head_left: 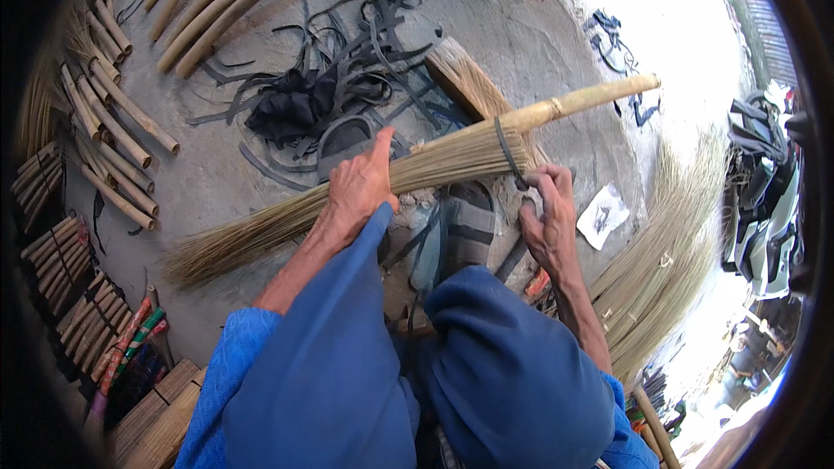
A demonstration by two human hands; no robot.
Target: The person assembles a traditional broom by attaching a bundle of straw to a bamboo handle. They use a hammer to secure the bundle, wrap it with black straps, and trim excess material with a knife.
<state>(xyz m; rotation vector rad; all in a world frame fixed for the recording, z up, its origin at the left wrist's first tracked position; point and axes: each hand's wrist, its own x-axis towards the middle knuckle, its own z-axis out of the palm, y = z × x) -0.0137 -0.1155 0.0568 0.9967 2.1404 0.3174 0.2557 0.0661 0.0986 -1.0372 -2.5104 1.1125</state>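
Observation:
A broom lies slantwise across my knees' front, its straw bristles (252,239) fanning out to the lower left. Its bamboo handle (599,95) points to the upper right. My left hand (358,182) grips the straw near the middle, the back of the hand up and one digit stretched out. A dark rubber strip (506,146) crosses the straw near the handle. The strip's lower end runs into the bent, pinching fingers of my right hand (552,208). Under the handle rests a wooden block (465,78).
Loose dark strips (373,39) and a black cloth (295,104) lie ahead on the ground. Bamboo poles (130,135) are piled at the left. Loose straw (665,278) spreads at the right, beside a white paper scrap (603,215). My sandalled foot (469,230) is below the broom.

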